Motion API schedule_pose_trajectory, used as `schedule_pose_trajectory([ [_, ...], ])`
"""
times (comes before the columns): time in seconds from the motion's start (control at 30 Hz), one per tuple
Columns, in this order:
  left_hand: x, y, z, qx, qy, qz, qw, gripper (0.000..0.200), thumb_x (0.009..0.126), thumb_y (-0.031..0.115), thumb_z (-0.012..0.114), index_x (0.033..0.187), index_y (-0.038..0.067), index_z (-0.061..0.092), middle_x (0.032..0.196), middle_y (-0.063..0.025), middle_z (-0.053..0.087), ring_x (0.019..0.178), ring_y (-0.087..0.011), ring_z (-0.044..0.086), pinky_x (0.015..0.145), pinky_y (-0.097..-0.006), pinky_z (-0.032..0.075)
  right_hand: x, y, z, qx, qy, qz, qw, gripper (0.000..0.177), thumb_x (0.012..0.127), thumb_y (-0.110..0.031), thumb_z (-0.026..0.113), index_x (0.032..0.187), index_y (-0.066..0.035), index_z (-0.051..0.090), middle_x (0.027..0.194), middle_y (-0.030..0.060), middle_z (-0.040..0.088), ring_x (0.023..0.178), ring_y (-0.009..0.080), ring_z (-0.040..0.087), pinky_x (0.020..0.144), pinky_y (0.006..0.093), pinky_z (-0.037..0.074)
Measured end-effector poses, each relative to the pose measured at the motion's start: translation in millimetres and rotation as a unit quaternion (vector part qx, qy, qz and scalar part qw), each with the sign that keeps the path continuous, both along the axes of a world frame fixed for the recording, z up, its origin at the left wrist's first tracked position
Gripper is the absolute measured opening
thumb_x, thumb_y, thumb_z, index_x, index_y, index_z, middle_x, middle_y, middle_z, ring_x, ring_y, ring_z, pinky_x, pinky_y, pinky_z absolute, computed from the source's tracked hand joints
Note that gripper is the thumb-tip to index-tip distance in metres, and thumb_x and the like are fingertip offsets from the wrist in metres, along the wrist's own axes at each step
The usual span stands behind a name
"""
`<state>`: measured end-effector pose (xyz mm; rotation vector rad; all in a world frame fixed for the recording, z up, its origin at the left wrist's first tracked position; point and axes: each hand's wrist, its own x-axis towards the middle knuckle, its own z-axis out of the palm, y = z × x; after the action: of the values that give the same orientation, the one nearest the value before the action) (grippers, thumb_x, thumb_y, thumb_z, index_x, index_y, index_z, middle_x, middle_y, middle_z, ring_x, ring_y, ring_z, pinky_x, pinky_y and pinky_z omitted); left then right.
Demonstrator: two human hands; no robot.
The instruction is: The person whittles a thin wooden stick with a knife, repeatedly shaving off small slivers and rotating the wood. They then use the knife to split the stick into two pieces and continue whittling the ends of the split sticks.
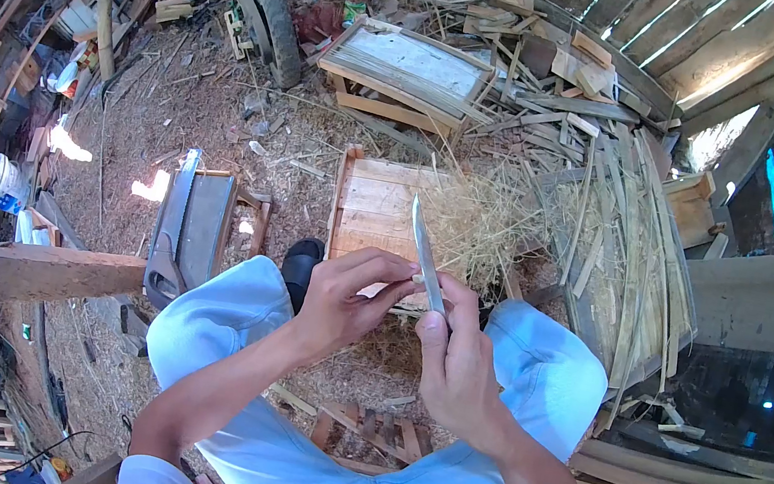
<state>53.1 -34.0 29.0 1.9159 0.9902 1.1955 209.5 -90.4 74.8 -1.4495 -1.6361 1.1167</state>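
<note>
So it's a dim plank-walled shed, brown dirt floor (pixel 138 117) covered in shavings. Over a low pale wooden crate (pixel 377 208), the right hand (pixel 464 366) grips a long silver knife blade (pixel 426 248); the left hand (pixel 348 297) pinches something tiny against it.

No readable text; label on white bucket (pixel 4 184) seemingly too small.
</note>
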Motion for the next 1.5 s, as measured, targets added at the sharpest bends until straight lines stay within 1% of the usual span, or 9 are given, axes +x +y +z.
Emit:
schedule_pose_trajectory([
  [0.27, -0.5, -0.4, 1.3, 0.002, 0.003, 0.002, 1.000, 0.015, 0.075, 0.000, 0.072, 0.088, 0.000, 0.065, 0.085, -0.0116, 0.067, 0.078, -0.0218, 0.068, 0.066, -0.0287, 0.055, -0.1, 0.1, 1.2, -0.015, -0.002, -0.001, 1.000, 0.035, 0.097, -0.011, 0.038, 0.129, -0.001, 0.032, 0.081, 0.0280, 0.059, 0.074, 0.0463, 0.061, 0.061, 0.0492, 0.045],
  [0.57, -0.1, 0.0, 1.4, 0.009, 0.010, 0.001, 1.000, 0.015, 0.075, -0.002, 0.071, 0.089, -0.001, 0.065, 0.086, -0.0119, 0.067, 0.078, -0.0224, 0.068, 0.067, -0.0289, 0.056, 0.4, 0.3, 0.6, -0.020, -0.005, 0.004, 1.000, 0.036, 0.096, -0.011, 0.037, 0.130, -0.001, 0.030, 0.069, 0.0261, 0.058, 0.065, 0.0468, 0.059, 0.056, 0.0526, 0.042],
  [0.87, -6.2, -0.8, 9.4, 0.007, 0.030, -0.025, 0.999, 0.019, 0.077, 0.006, 0.071, 0.093, -0.001, 0.066, 0.090, -0.0143, 0.067, 0.078, -0.0232, 0.068, 0.067, -0.0301, 0.053, -3.3, -3.4, -6.2, 0.058, -0.033, -0.034, 0.997, 0.031, 0.093, -0.007, 0.044, 0.121, 0.001, 0.033, 0.070, 0.0242, 0.060, 0.061, 0.0415, 0.061, 0.051, 0.0478, 0.047],
  [0.93, -7.3, -3.8, 9.5, -0.077, 0.019, -0.035, 0.996, 0.016, 0.081, 0.006, 0.067, 0.093, -0.003, 0.066, 0.093, -0.0158, 0.067, 0.088, -0.0230, 0.067, 0.072, -0.0297, 0.054, -3.6, -5.4, -5.0, 0.073, -0.106, -0.019, 0.992, 0.026, 0.092, -0.005, 0.046, 0.115, 0.002, 0.036, 0.073, 0.0222, 0.061, 0.062, 0.0386, 0.062, 0.051, 0.0463, 0.048],
  [0.97, -7.5, -4.6, 6.8, -0.076, 0.021, -0.038, 0.996, 0.016, 0.081, 0.006, 0.067, 0.093, -0.003, 0.066, 0.093, -0.0158, 0.067, 0.088, -0.0230, 0.067, 0.072, -0.0297, 0.054, -3.5, -6.2, -6.1, 0.073, -0.104, -0.023, 0.992, 0.026, 0.092, -0.005, 0.046, 0.115, 0.002, 0.036, 0.073, 0.0222, 0.061, 0.062, 0.0386, 0.062, 0.051, 0.0463, 0.048],
  [1.03, -8.4, -6.1, -0.6, -0.079, -0.033, -0.014, 0.996, 0.016, 0.078, 0.005, 0.069, 0.091, -0.003, 0.066, 0.092, -0.0151, 0.067, 0.081, -0.0217, 0.068, 0.071, -0.0288, 0.055, -3.4, -7.7, -10.4, 0.165, -0.137, 0.001, 0.977, 0.023, 0.090, -0.005, 0.047, 0.110, 0.004, 0.039, 0.081, 0.0223, 0.061, 0.066, 0.0372, 0.063, 0.052, 0.0457, 0.050],
  [1.13, -9.6, -9.3, -0.4, -0.115, -0.039, -0.012, 0.992, 0.015, 0.077, 0.004, 0.069, 0.089, -0.004, 0.067, 0.092, -0.0153, 0.067, 0.083, -0.0213, 0.068, 0.072, -0.0286, 0.055, -2.9, -12.2, -16.7, 0.176, -0.177, 0.023, 0.968, 0.025, 0.087, -0.005, 0.048, 0.109, 0.006, 0.041, 0.090, 0.0225, 0.057, 0.073, 0.0362, 0.062, 0.053, 0.0436, 0.052],
  [1.33, -16.0, -12.9, -3.4, -0.116, -0.033, -0.006, 0.993, 0.016, 0.076, 0.004, 0.069, 0.090, -0.003, 0.068, 0.090, -0.0158, 0.068, 0.083, -0.0221, 0.068, 0.070, -0.0286, 0.054, -3.9, -16.7, -8.5, 0.172, -0.241, 0.057, 0.954, 0.035, 0.083, -0.005, 0.049, 0.114, 0.008, 0.041, 0.096, 0.0216, 0.054, 0.080, 0.0348, 0.062, 0.055, 0.0398, 0.054],
  [1.5, -15.9, -12.6, -6.1, -0.095, -0.040, -0.005, 0.995, 0.016, 0.076, 0.006, 0.069, 0.090, -0.002, 0.069, 0.090, -0.0159, 0.068, 0.082, -0.0231, 0.068, 0.070, -0.0292, 0.053, -3.9, -17.8, -9.7, 0.167, -0.234, 0.063, 0.956, 0.036, 0.082, -0.006, 0.049, 0.114, 0.008, 0.041, 0.103, 0.0250, 0.054, 0.081, 0.0354, 0.062, 0.056, 0.0398, 0.054],
])
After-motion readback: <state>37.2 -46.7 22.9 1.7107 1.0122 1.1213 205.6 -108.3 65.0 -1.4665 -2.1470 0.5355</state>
